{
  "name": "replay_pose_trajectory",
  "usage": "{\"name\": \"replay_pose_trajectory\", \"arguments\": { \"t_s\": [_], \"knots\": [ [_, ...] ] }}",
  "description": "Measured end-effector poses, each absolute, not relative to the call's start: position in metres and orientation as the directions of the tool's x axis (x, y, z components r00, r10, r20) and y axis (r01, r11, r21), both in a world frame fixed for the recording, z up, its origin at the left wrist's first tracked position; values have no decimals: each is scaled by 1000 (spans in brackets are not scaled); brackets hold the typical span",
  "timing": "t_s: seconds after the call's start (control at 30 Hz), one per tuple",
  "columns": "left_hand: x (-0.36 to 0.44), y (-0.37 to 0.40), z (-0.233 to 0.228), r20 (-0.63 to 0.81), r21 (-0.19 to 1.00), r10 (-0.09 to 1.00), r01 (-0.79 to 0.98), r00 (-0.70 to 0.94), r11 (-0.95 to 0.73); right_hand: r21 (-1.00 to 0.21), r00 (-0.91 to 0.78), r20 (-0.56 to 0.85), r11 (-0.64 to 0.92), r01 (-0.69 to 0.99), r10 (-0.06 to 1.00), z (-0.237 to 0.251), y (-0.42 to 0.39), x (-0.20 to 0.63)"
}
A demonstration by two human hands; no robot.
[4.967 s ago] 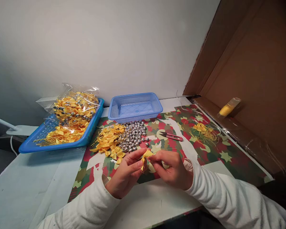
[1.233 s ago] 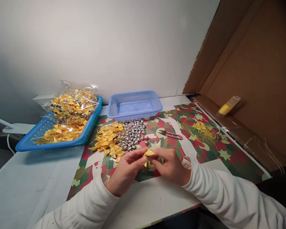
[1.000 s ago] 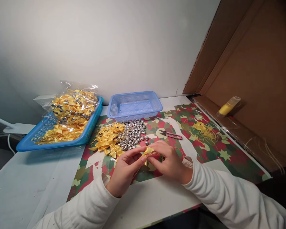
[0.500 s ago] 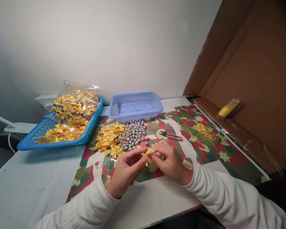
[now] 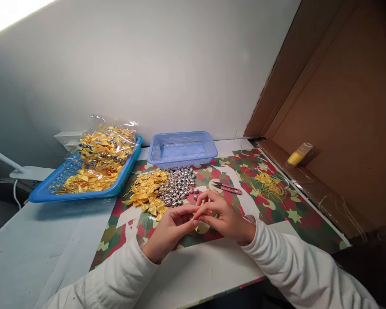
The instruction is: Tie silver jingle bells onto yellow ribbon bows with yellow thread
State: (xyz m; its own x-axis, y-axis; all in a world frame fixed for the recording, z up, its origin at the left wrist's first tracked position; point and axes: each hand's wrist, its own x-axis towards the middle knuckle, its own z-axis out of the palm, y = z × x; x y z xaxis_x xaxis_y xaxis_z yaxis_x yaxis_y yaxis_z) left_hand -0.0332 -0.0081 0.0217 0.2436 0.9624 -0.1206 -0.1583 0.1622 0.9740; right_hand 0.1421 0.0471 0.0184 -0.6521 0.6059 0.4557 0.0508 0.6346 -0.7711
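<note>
Where the yellow ribbon piece sits: since the fingers cover most of it, all I can make out is a little yellow tip poking out below where the two hands meet.
Way from each hand: off the left hand's fingertips toward the right, and off the right hand's toward the left – honestly neither looks nearer.
Long axis of the ribbon: can't tell, too covered; the visible tip points down toward the white table edge.
Left-hand grip: thumb and forefinger look pinched together on the ribbon piece.
Right-hand grip: fingers curled, tips touching the left's – can't tell if they've got hold of anything.
Patterned sheet: green, red and yellow, under both hands, with silver bells just beyond them and yellow bows heaped against the bells' left side.
Snips and thread: pink-handled snips lie just past the right hand, thread tangle farther right.
Blue containers: basket behind the bells; tray at left, with a clear bag of bows on it.
Room: pale wall behind, brown cardboard on the right.
</note>
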Motion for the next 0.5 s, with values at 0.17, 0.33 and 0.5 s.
{"name": "replay_pose_trajectory", "arguments": {
  "t_s": [0.17, 0.33, 0.5],
  "knots": [
    [-31, -8, 27, -33, 996, 965, -66, 259, 51, -835, -566, 519, 522, -175, 641, 22, 46, 143],
    [-39, -5, 20, -93, 986, 983, 152, 159, 69, -838, -472, 525, 333, -433, 708, 62, 48, 157],
    [-49, 0, 7, -15, 915, 996, 402, 87, -22, -743, -220, 597, 428, -515, 772, 147, 52, 202]
  ]
}}
